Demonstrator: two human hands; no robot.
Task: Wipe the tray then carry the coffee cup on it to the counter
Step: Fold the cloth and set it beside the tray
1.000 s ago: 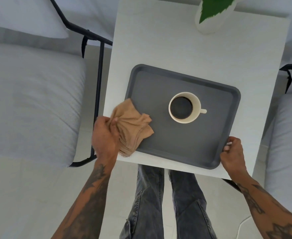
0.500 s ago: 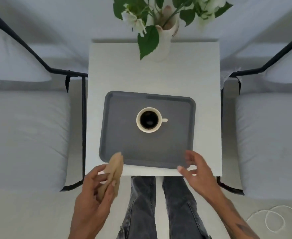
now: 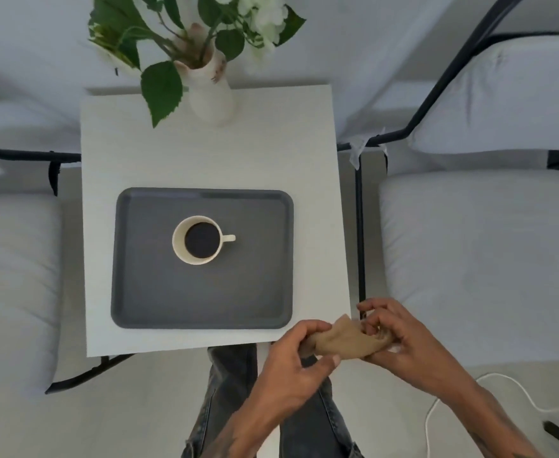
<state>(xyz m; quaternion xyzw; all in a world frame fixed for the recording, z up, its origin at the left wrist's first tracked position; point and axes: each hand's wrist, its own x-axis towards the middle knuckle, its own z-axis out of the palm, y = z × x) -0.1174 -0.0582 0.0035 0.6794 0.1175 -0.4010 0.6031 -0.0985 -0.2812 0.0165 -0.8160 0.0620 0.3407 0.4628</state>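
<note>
Dark grey tray (image 3: 159, 292) on white bench (image 3: 205, 160), cream coffee cup (image 3: 180, 251) with black coffee, tan cloth (image 3: 341, 342), white vase (image 3: 210, 97) with green leaves, black-framed pale grey chairs (image 3: 479, 259).

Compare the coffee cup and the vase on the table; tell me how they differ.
The coffee cup is low and wide with a side handle; the vase is tall, narrow-necked and has no visible handle. The cup holds dark coffee; the vase holds leafy stems with white flowers. The cup stands on the grey tray; the vase stands on the bare table at its far edge. Both are pale and upright.
</note>
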